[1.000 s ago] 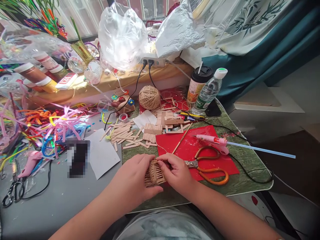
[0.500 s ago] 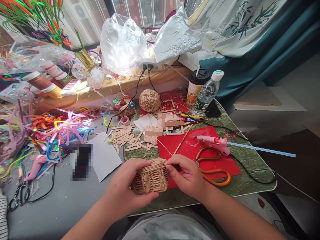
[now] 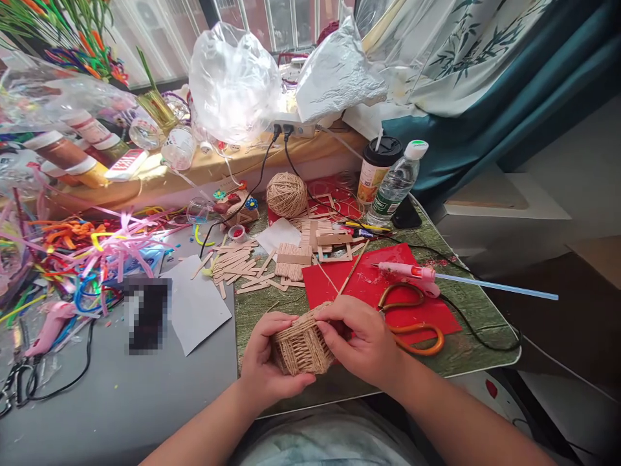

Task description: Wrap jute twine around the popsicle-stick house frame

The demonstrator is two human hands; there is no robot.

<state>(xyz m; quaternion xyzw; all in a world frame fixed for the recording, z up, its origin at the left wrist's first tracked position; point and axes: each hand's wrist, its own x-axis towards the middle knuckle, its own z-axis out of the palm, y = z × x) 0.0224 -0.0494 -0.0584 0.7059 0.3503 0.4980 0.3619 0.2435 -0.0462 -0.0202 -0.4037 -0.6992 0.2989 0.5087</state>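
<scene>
A person's two bare hands hold a small box-shaped frame of tan, wound twine [image 3: 303,349] above the near edge of a green wood-grain tabletop [image 3: 257,304]. The frame sits directly between the hands, touching both, so neither is nearer. Its longer visible side runs roughly left to right, the top edge climbing toward the right.

The left hand [image 3: 264,356] cups the left end, curled around it, with its thumb along the lower edge. The right hand [image 3: 359,333] pinches at the upper right corner, thumb against forefinger; whether a loose end is caught there cannot be told.

Beyond that corner, a thin tan strand of twine [image 3: 326,276] slants away to the upper left, over a flat red sheet [image 3: 361,285], on the side of a round tan ball of twine [image 3: 286,195]. Orange-handled metal scissors [image 3: 410,329] lie just beside the right hand, their blades hidden behind it.
</scene>
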